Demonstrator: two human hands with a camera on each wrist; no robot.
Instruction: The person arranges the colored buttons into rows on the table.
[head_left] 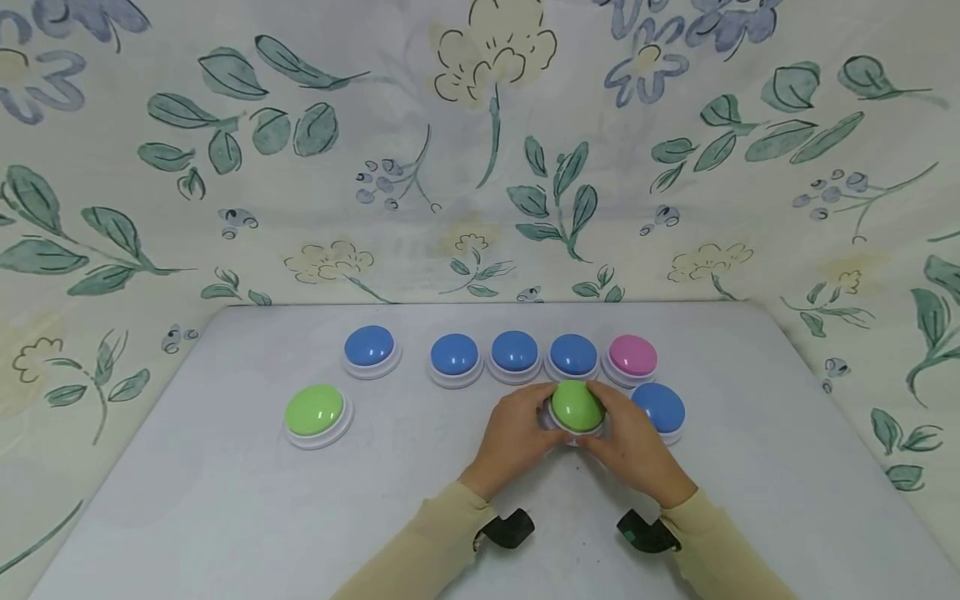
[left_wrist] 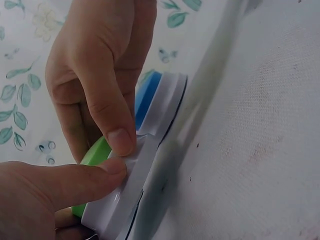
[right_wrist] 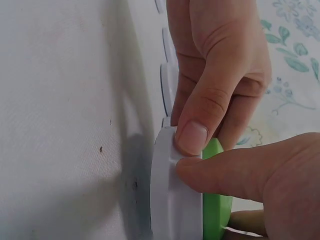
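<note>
A push button with a green dome and white base [head_left: 577,406] is held between both hands near the table's middle right. My left hand [head_left: 516,437] grips its left side, thumb on the near edge of the base. From the right, my right hand [head_left: 636,442] grips the same button, its thumb tip close to the other thumb. Both wrist views show the thumbs pressing the white base [left_wrist: 111,212] beside the green dome [right_wrist: 218,202]. Just right of my right hand sits a blue button [head_left: 660,407], partly covered by it.
Behind the hands stand blue buttons [head_left: 573,355] [head_left: 514,351] [head_left: 454,355] in a row, with a pink button [head_left: 633,356] at its right end. Farther left are another blue button [head_left: 369,346] and a second green button [head_left: 315,410]. A floral cloth [head_left: 420,258] surrounds the white table [head_left: 225,517].
</note>
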